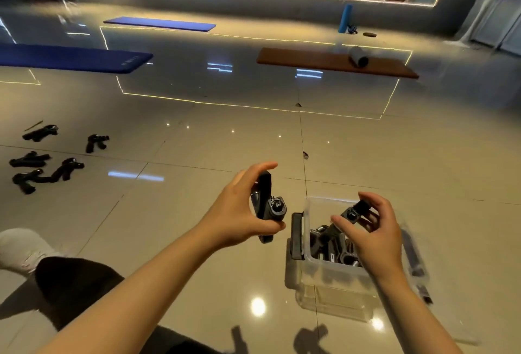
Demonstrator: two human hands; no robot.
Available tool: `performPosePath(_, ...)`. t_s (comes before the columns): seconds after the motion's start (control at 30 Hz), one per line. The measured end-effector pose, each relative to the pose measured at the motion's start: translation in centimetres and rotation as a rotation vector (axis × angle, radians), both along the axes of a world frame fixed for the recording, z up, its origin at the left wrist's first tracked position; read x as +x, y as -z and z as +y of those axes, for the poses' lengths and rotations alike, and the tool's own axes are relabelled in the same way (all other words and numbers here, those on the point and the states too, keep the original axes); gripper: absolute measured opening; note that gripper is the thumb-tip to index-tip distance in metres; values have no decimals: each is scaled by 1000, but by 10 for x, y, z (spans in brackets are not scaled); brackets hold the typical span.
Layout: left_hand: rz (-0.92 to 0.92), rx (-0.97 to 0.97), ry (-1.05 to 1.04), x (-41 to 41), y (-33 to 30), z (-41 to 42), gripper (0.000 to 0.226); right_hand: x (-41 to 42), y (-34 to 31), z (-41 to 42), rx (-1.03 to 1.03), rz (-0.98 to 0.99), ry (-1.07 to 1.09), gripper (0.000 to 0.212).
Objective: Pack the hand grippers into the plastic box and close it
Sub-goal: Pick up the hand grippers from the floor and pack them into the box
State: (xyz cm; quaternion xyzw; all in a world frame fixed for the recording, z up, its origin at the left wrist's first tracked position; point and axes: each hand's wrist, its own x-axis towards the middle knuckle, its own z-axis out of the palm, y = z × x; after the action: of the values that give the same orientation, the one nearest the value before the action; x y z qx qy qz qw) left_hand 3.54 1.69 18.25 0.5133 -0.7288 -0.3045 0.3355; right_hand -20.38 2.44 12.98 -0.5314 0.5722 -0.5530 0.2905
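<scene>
- the hand grippers look like stiff plastic-and-spring things, solid and not fragile; i'd guess they are light enough for one hand each, and best taken around the padded handles, since the spring end looks knobbly and hard to seat in the palm.
- the left hand (239, 212) is curled round one black gripper (266, 207), thumb under the lower end and fingers over the top handle, held just left of the plastic box (313, 257).
- the right hand (372, 235) hangs over the open box, fingers bent round a second gripper (355, 211), pinching it near its knob end; it looks about to go in.
- several grippers already lie jumbled in the box (331, 246), so room is getting tight.
- more loose grippers (42, 162) lie on the tiled floor (197, 142), well away to the left.
- i cannot tell for sure where the lid is.
</scene>
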Motion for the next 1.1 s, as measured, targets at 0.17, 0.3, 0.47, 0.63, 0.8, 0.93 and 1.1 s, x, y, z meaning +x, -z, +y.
performPosePath(0.17,-79,-14,85,-35,1,21,92,-25,5,16,-18,-89,44,58)
performPosePath(0.3,-86,-28,86,-43,4,21,91,-32,13,20,-11,-139,75,58)
performPosePath(0.47,-44,28,39,-39,27,10,91,-37,33,14,41,-101,135,57)
performPosePath(0.63,-13,130,45,-43,57,-7,94,-52,46,-3,138,-47,172,56)
performPosePath(0.8,-17,195,53,-42,68,-20,97,-65,46,-26,182,65,123,61)
performPosePath(0.93,-136,160,64,-48,60,-33,93,-79,51,-43,221,121,54,62)
performPosePath(1.1,-270,85,34,-88,38,-40,91,-111,57,-61,291,60,-15,59)
